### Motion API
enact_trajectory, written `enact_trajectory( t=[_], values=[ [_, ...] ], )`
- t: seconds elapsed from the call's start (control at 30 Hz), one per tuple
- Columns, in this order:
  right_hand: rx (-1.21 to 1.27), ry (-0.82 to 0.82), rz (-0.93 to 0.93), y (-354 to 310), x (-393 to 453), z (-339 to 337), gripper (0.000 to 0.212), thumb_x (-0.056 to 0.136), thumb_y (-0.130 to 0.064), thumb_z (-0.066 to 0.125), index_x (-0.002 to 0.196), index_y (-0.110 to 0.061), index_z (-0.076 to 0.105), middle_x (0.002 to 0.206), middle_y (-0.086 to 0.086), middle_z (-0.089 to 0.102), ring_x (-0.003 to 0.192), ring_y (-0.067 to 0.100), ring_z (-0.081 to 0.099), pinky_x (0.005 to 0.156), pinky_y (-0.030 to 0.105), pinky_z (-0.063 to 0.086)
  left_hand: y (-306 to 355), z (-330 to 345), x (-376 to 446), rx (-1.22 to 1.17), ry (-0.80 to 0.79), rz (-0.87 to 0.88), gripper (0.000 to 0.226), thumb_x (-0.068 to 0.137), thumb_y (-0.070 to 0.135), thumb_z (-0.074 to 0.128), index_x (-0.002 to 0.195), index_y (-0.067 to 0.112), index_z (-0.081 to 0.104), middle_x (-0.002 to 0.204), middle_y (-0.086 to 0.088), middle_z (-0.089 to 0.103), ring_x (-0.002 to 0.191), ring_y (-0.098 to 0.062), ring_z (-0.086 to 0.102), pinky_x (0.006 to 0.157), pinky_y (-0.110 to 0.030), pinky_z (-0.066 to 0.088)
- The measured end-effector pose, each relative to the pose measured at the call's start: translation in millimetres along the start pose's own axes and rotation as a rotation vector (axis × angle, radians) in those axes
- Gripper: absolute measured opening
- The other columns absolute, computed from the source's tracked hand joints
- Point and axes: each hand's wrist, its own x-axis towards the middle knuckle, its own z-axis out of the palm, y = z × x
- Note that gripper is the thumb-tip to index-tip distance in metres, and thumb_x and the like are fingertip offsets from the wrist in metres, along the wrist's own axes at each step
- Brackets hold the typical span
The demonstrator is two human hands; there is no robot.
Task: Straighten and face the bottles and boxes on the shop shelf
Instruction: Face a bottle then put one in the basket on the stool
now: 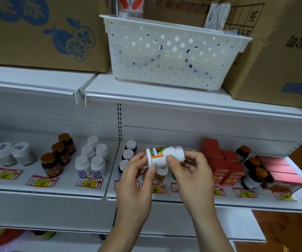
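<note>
Shelf (164, 200) front: hands (137, 180) hold bottle (164, 156).

Not much to report on the person, honestly. Just two bare hands and forearms coming up from the bottom of the frame, left hand (137, 171) and right hand (190, 170). No sleeves showing anywhere below the grip, no gloves, no watch, rings or wristbands that I can spot. Fingernails are short and plain, with no polish that I can see.
</note>
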Motion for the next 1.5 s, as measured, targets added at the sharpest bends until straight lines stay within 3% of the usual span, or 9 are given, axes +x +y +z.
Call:
enact_trajectory(
  t=[0.17, 0.37, 0.43, 0.6, 0.7, 0.9, 1.1, 1.33, 1.5],
  values=[
    [-0.019, -0.035, -0.112, 7.6, -1.0, 2.0, 0.037, 0.079, -0.014, 0.083, 0.11, -0.027, 0.067, 0.11, -0.001, 0.069, 0.096, 0.012, 0.069, 0.077, 0.03, 0.058, 9.4, 1.5, 4.6, -0.054, 0.081, -0.129, 0.02, 0.087, 0.034, 0.063, 0.104, 0.024, 0.07, 0.097, 0.014, 0.074, 0.09, -0.003, 0.07, 0.073, -0.01, 0.05],
    [0.051, -0.039, -0.178, 11.7, -5.5, 7.2, 0.04, 0.081, -0.011, 0.079, 0.117, -0.024, 0.067, 0.115, -0.004, 0.068, 0.111, 0.017, 0.067, 0.089, 0.031, 0.056, 11.8, 3.7, 12.8, -0.052, 0.181, -0.237, 0.024, 0.094, 0.036, 0.06, 0.081, 0.017, 0.067, 0.069, 0.007, 0.065, 0.06, 0.002, 0.056, 0.057, -0.009, 0.042],
    [0.085, -0.033, -0.148, 11.9, -6.4, 9.7, 0.04, 0.082, -0.009, 0.078, 0.117, -0.022, 0.066, 0.113, -0.007, 0.072, 0.109, 0.013, 0.069, 0.092, 0.03, 0.055, 13.1, 4.2, 14.3, -0.056, 0.168, -0.253, 0.025, 0.095, 0.036, 0.059, 0.082, 0.018, 0.068, 0.071, 0.009, 0.066, 0.063, 0.004, 0.057, 0.061, -0.008, 0.043],
    [0.071, 0.032, -0.155, 7.7, -4.5, 12.9, 0.023, 0.086, -0.014, 0.074, 0.108, -0.019, 0.07, 0.1, -0.013, 0.074, 0.093, 0.004, 0.071, 0.08, 0.021, 0.055, 12.7, 3.3, 10.8, -0.175, 0.107, -0.261, 0.011, 0.098, 0.015, 0.059, 0.104, 0.015, 0.068, 0.102, 0.007, 0.075, 0.101, -0.006, 0.07, 0.087, -0.021, 0.054],
    [0.052, 0.035, -0.183, 5.6, -3.2, 10.7, 0.02, 0.091, -0.014, 0.068, 0.109, -0.018, 0.072, 0.1, -0.013, 0.074, 0.091, -0.001, 0.07, 0.076, 0.011, 0.052, 12.1, 0.1, 11.7, -0.164, 0.088, -0.238, 0.016, 0.093, 0.027, 0.062, 0.103, 0.016, 0.068, 0.1, 0.007, 0.076, 0.098, -0.008, 0.071, 0.084, -0.021, 0.055],
    [0.08, 0.024, -0.159, 9.5, -3.0, 15.8, 0.026, 0.088, -0.011, 0.07, 0.114, -0.014, 0.069, 0.108, -0.005, 0.074, 0.101, 0.008, 0.071, 0.085, 0.02, 0.055, 16.5, -1.5, 17.5, -0.105, 0.142, -0.213, 0.027, 0.085, 0.043, 0.061, 0.088, 0.017, 0.067, 0.081, 0.01, 0.073, 0.074, 0.001, 0.066, 0.067, -0.012, 0.049],
    [0.06, 0.059, -0.165, 6.2, -1.6, 18.8, 0.015, 0.088, -0.012, 0.071, 0.103, -0.014, 0.072, 0.095, -0.014, 0.074, 0.087, 0.002, 0.071, 0.075, 0.013, 0.053, 12.5, -2.5, 17.8, -0.136, 0.1, -0.206, 0.013, 0.097, 0.011, 0.061, 0.108, 0.015, 0.067, 0.102, 0.01, 0.074, 0.097, -0.001, 0.069, 0.079, -0.012, 0.051],
    [-0.026, 0.103, -0.178, 7.2, 0.7, 20.1, 0.013, 0.095, -0.013, 0.063, 0.1, -0.02, 0.072, 0.095, -0.017, 0.074, 0.09, -0.003, 0.069, 0.076, 0.011, 0.051, 13.1, -4.2, 22.9, -0.044, 0.155, -0.212, 0.017, 0.087, 0.042, 0.063, 0.089, 0.026, 0.068, 0.09, 0.004, 0.07, 0.081, -0.004, 0.066, 0.068, -0.012, 0.049],
    [0.033, 0.124, -0.184, 3.4, 3.1, 24.2, 0.006, 0.092, -0.014, 0.067, 0.092, -0.017, 0.072, 0.088, -0.013, 0.074, 0.082, -0.002, 0.07, 0.069, 0.007, 0.049, 11.3, -4.4, 25.2, -0.072, 0.132, -0.232, 0.007, 0.092, 0.025, 0.066, 0.094, 0.02, 0.07, 0.104, 0.001, 0.073, 0.093, -0.005, 0.069, 0.074, -0.012, 0.051]
  ],
)
